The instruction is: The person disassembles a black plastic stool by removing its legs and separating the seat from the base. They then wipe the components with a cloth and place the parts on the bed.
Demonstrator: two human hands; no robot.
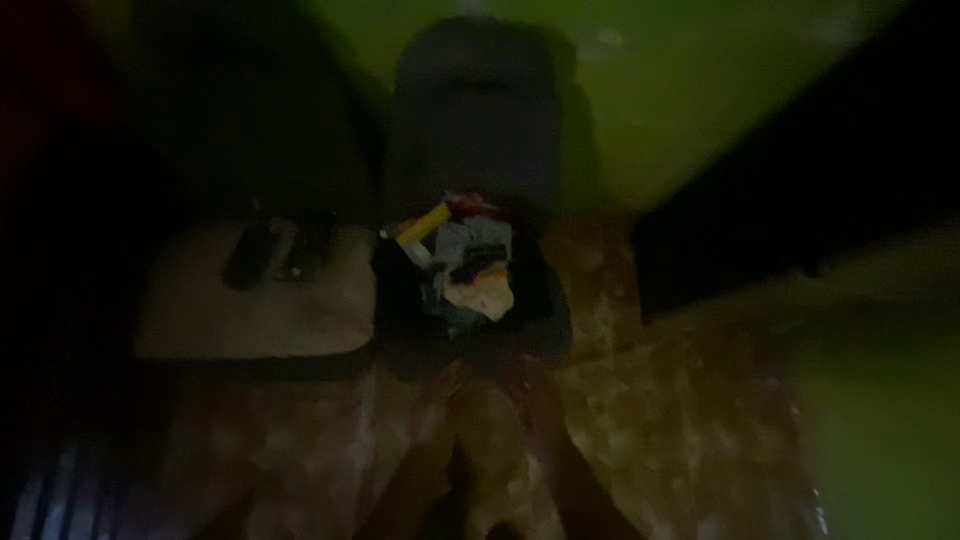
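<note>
Reaching up from the bottom edge of the view, two forearms come together toward a dark open bag (470,320) that sits on a mottled brown patterned floor (680,420). The picture is dim and blurred, so much of the detail is lost. The bag is black, with its mouth turned up and stuffed with mixed items: a yellow stick-shaped thing (424,222) lies slanted at the upper left of the opening, pale paper or cloth pieces (478,290) fill the middle, and a bit of red shows at the top. Behind the bag, touching or just beside its far side, stands a dark grey rounded shape (475,110) against a green wall (690,90).

The left hand (440,400) lies at the near edge of the bag, close to or touching its rim; its fingers are too blurred to say whether they are spread or closed. The right hand (525,385) is just beside it, also at the bag's near rim, and I cannot tell how far its fingers are open or whether they grip anything.

To the left of the bag, just beside it, lies a flat pale cushion-like pad (250,315) with a dark edge, and two small dark objects (270,250) rest on its far part. A dark slanted shape (800,190) crosses the upper right.
</note>
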